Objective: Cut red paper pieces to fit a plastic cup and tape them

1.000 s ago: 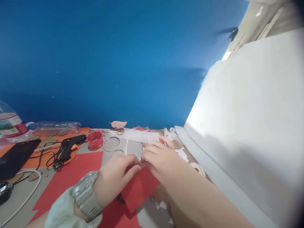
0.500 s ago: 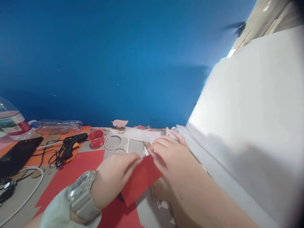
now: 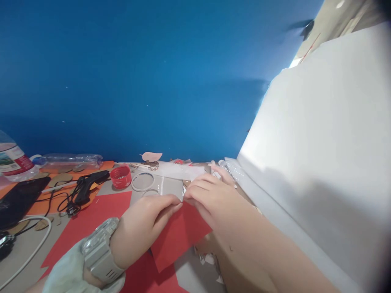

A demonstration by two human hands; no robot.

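Observation:
A red sheet of paper [image 3: 181,236] is held up between my two hands, tilted above the table. My left hand [image 3: 146,224], with a grey watch [image 3: 102,252] on the wrist, pinches its upper edge. Close beside it my right hand [image 3: 214,199] grips the same edge with its fingertips. The two hands nearly touch at the top of the sheet. Below, larger red paper [image 3: 91,215] lies flat on the table, partly covered by my left arm. The fingertips are partly hidden.
Left on the table are a black glue gun [image 3: 88,185], a red ring-shaped cap [image 3: 120,177], a dark tablet-like slab [image 3: 23,201], a labelled bottle [image 3: 15,162] and a white cable [image 3: 33,254]. A pink bird cutout [image 3: 152,156] stands by the blue wall [image 3: 146,81]. White board [image 3: 320,142] rises at right.
My right hand has slid left along the sheet's edge towards my left hand. More of the red sheet shows below the fingers. The view has shifted slightly.

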